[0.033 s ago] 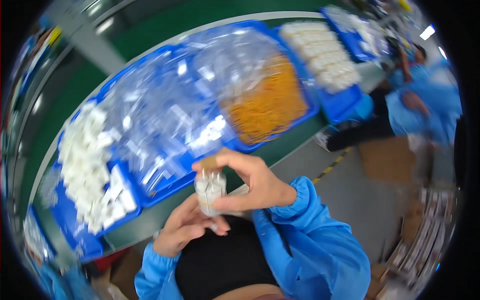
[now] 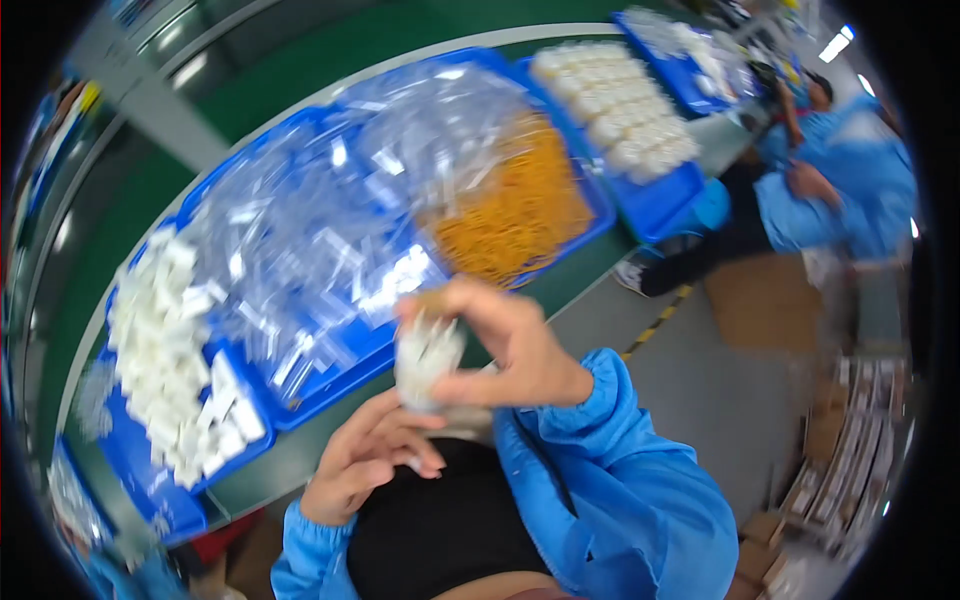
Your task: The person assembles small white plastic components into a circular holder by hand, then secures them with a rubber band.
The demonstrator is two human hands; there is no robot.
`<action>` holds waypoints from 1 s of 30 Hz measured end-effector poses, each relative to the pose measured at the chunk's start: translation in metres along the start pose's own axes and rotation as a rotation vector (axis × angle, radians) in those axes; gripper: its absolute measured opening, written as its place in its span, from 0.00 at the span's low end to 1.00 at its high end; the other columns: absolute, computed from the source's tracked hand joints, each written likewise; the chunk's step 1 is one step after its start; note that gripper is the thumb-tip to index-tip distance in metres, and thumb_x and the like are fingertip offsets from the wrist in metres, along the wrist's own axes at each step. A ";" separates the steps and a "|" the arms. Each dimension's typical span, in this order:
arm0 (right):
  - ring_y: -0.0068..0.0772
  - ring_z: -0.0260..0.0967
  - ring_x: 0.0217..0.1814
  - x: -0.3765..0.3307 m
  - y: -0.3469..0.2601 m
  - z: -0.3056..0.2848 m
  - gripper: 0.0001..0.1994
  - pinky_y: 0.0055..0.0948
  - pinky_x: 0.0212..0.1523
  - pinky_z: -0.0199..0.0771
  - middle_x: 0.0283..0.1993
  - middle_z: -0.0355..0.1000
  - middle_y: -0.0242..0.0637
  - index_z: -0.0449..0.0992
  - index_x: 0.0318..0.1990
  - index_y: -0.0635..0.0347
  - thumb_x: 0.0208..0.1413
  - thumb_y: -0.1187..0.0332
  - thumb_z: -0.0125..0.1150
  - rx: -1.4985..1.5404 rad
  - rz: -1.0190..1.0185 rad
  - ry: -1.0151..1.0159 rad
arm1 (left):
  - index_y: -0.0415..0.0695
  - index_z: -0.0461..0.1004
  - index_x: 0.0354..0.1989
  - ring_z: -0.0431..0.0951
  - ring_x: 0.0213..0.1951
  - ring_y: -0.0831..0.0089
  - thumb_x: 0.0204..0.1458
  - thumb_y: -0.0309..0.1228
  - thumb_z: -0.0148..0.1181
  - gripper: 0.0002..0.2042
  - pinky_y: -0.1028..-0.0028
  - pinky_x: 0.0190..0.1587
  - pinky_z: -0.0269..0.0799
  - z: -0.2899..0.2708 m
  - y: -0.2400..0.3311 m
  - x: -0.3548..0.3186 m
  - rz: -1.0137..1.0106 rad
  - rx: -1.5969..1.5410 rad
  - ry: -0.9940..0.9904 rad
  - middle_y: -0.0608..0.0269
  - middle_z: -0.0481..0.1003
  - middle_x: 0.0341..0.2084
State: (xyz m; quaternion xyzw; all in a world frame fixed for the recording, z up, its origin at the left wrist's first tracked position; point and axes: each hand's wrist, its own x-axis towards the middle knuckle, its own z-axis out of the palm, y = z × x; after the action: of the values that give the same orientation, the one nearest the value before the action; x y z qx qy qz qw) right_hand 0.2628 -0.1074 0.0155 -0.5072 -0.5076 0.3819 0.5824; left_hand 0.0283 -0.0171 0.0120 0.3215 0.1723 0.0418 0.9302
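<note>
Right hand [image 2: 505, 345] grips a small bundle of clear packets [image 2: 425, 358] from above, fingers closed around its top. Left hand [image 2: 365, 455], just below, cups the bundle's base with curled fingers. Beyond both hands lies a blue tray [image 2: 330, 385] of clear bags; farther right, a heap of orange bands [image 2: 515, 215]; left, stacked white pieces [image 2: 165, 340].

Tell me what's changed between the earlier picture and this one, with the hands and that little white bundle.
Nothing has visibly changed. The right hand still pinches the small white bundle from above, and the left hand still cups it from below, over the lap. The blue trays of white parts, clear bags and orange pieces lie as before on the green bench.
</note>
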 end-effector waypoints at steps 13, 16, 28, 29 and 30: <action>0.32 0.71 0.50 -0.050 0.037 -0.194 0.25 0.29 0.46 0.76 0.53 0.69 0.43 0.69 0.55 0.66 0.51 0.73 0.70 -0.812 0.005 1.157 | 0.31 0.59 0.65 0.79 0.42 0.59 0.47 0.39 0.65 0.38 0.63 0.48 0.74 -0.007 0.006 -0.004 0.097 0.069 0.044 0.43 0.74 0.48; 0.35 0.71 0.50 -0.042 0.045 -0.191 0.25 0.31 0.47 0.77 0.52 0.68 0.44 0.69 0.55 0.65 0.50 0.74 0.71 -0.882 0.037 1.183 | 0.31 0.60 0.64 0.79 0.42 0.59 0.48 0.39 0.65 0.37 0.63 0.48 0.74 -0.005 0.007 -0.004 0.094 0.078 0.048 0.44 0.74 0.48; 0.38 0.70 0.49 -0.048 0.049 -0.198 0.29 0.32 0.43 0.79 0.53 0.65 0.46 0.70 0.57 0.65 0.48 0.67 0.75 -1.024 0.090 1.176 | 0.32 0.61 0.63 0.78 0.42 0.62 0.50 0.38 0.64 0.34 0.65 0.49 0.73 -0.006 0.008 -0.011 0.147 0.083 0.058 0.48 0.75 0.46; 0.39 0.69 0.51 -0.052 0.048 -0.194 0.29 0.33 0.45 0.78 0.55 0.64 0.46 0.69 0.58 0.65 0.50 0.67 0.73 -1.013 0.032 1.230 | 0.32 0.61 0.63 0.78 0.43 0.63 0.51 0.38 0.63 0.34 0.66 0.49 0.72 -0.007 0.009 -0.013 0.149 0.092 0.052 0.49 0.75 0.47; 0.38 0.68 0.53 -0.060 0.040 -0.190 0.27 0.33 0.47 0.76 0.56 0.65 0.45 0.69 0.59 0.64 0.53 0.68 0.71 -1.020 0.015 1.287 | 0.32 0.61 0.63 0.78 0.43 0.64 0.52 0.38 0.63 0.33 0.67 0.49 0.72 -0.006 0.013 -0.014 0.141 0.093 0.050 0.50 0.75 0.46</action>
State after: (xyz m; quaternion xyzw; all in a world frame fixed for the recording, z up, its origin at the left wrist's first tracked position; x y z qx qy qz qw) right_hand 0.4403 -0.1961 -0.0306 -0.8329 -0.1820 -0.2574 0.4549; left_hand 0.0136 -0.0061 0.0190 0.3745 0.1743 0.1071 0.9044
